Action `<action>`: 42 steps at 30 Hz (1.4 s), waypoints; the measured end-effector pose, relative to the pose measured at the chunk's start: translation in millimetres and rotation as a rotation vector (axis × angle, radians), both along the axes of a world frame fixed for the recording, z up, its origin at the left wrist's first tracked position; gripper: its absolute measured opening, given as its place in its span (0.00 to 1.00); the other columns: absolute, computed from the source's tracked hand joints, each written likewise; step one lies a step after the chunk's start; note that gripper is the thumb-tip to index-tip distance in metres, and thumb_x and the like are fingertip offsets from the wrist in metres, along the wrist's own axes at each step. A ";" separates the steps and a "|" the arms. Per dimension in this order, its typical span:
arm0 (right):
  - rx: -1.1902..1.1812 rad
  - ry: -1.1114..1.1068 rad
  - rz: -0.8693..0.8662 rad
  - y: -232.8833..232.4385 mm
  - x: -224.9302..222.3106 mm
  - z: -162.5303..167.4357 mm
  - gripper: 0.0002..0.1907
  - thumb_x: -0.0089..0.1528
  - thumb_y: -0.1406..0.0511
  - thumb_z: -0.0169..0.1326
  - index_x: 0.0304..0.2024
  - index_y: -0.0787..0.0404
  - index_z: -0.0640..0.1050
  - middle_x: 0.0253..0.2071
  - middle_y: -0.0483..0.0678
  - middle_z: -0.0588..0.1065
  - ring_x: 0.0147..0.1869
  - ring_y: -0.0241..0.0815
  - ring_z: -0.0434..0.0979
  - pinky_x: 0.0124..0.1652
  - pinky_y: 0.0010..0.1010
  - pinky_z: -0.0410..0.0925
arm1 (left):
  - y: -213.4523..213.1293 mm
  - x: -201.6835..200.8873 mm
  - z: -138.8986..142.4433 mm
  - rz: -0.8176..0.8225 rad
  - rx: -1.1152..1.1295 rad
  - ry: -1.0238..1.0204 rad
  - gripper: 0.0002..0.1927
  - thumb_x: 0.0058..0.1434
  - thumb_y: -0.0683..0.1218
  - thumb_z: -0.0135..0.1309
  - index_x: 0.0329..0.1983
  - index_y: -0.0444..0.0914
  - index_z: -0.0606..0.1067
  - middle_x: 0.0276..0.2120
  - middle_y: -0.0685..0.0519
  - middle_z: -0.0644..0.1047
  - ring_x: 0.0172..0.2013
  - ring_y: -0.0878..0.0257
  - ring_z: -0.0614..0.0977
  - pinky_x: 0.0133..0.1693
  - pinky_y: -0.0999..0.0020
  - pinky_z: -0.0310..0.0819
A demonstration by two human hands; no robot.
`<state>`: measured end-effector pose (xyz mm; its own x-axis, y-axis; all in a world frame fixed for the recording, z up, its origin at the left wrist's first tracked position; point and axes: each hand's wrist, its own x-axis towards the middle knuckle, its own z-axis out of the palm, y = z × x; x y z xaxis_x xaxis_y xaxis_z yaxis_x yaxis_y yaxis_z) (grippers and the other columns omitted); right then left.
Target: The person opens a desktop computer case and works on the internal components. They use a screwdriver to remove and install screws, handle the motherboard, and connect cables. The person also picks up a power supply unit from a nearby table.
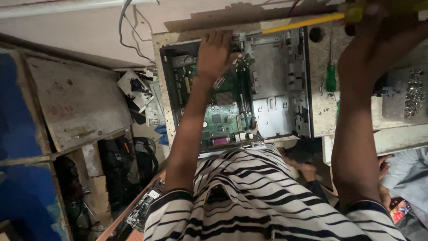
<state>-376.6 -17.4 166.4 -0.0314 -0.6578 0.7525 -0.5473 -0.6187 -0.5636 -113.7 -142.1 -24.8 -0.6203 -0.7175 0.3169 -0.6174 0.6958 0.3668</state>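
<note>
An open desktop computer case [276,80] lies flat on a worn workbench, its green motherboard [223,116] exposed on the left side. My left hand [215,53] reaches into the far left corner of the case, fingers spread and resting on parts near the board. My right hand [379,27] is raised at the upper right and grips a yellow-shafted screwdriver [303,23], whose shaft points left over the case's far edge. My striped shirt fills the bottom of the view.
A green-handled screwdriver [331,76] lies on the workbench [321,111] right of the case. A pile of screws [414,91] sits at far right. Another person's hand [307,169] shows below the bench. Circuit boards, cables and wooden panels crowd the left.
</note>
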 end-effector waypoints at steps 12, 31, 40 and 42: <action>0.043 -0.016 -0.143 11.0 -1.7 -10.1 0.14 0.86 0.68 0.42 0.68 0.56 0.52 0.50 0.58 0.75 0.44 0.47 0.75 0.41 0.33 0.68 | 2.0 -0.4 -2.0 0.001 -0.029 0.097 0.38 0.56 0.62 0.66 0.59 0.32 0.73 0.52 0.43 0.75 0.54 0.47 0.74 0.57 0.47 0.63; 0.077 -0.040 -0.148 14.3 -25.7 -40.4 0.29 0.85 0.68 0.44 0.76 0.41 0.42 0.58 0.55 0.72 0.50 0.47 0.76 0.48 0.33 0.72 | 3.5 -4.2 -6.4 0.017 -0.090 0.040 0.39 0.62 0.67 0.59 0.57 0.28 0.74 0.50 0.41 0.77 0.53 0.48 0.76 0.57 0.49 0.63; 0.101 0.017 -0.284 20.8 -40.4 -59.7 0.37 0.81 0.69 0.43 0.78 0.39 0.36 0.64 0.53 0.70 0.57 0.43 0.71 0.55 0.31 0.67 | 5.1 -4.0 -7.7 0.022 -0.124 0.080 0.39 0.64 0.68 0.55 0.57 0.28 0.74 0.51 0.39 0.77 0.54 0.47 0.76 0.58 0.49 0.63; 0.115 -0.058 -0.259 22.3 -43.3 -64.5 0.38 0.82 0.68 0.46 0.78 0.41 0.35 0.66 0.53 0.69 0.58 0.41 0.71 0.55 0.30 0.66 | 5.4 -3.7 -8.1 0.024 -0.120 0.074 0.39 0.64 0.68 0.54 0.57 0.28 0.74 0.52 0.39 0.77 0.54 0.46 0.75 0.58 0.48 0.63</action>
<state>-419.8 4.8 101.9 -0.2507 -0.7032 0.6653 -0.6437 -0.3923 -0.6571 -117.5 -136.7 -32.9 -0.5748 -0.6863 0.4456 -0.6089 0.7225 0.3274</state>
